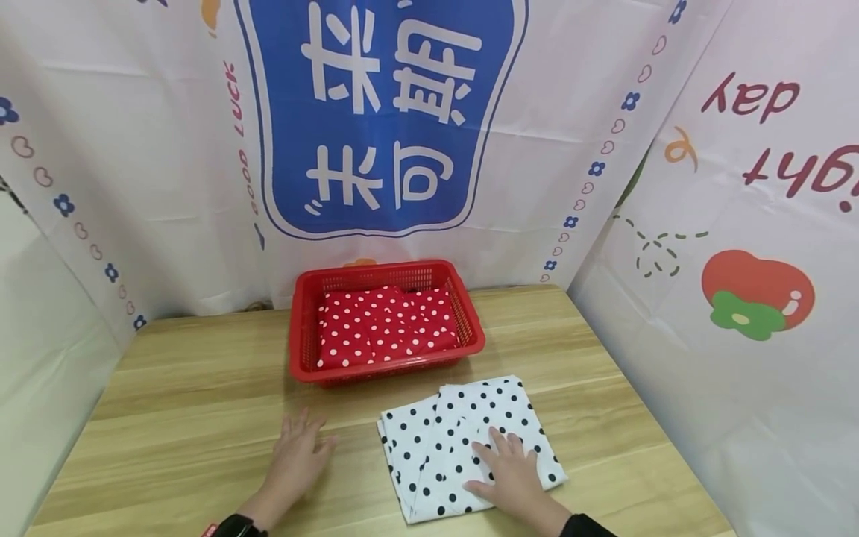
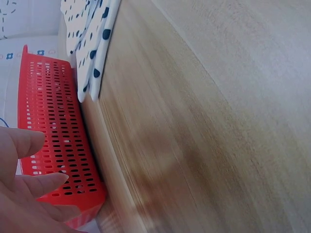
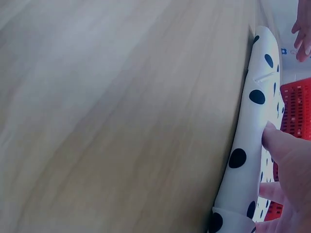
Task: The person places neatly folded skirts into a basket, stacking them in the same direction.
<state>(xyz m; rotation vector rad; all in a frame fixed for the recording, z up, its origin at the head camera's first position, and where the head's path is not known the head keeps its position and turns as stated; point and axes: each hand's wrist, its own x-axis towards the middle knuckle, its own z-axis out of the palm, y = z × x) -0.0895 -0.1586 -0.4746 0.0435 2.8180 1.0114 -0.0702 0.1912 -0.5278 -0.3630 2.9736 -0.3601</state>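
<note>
Head view: near the table's (image 1: 168, 418) front edge, right hand (image 1: 513, 473) presses flat, fingers straight, on the folded white black-dotted cloth (image 1: 463, 440); left hand (image 1: 298, 455) rests spread on bare wood beside it. Cloth looks soft and light, so I'd grab a folded edge. Behind, toward the back edge: red basket (image 1: 302, 358) holding red white-dotted cloth (image 1: 382, 324).

The left wrist view smears the wooden table (image 2: 204, 145) blurry; the frame's bottom-left corner cuts off the left hand (image 2: 24, 194).

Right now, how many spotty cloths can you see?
2. A red spotty cloth lies in the red basket; a white spotty cloth lies on the table under the right hand. More could hide underneath.
</note>
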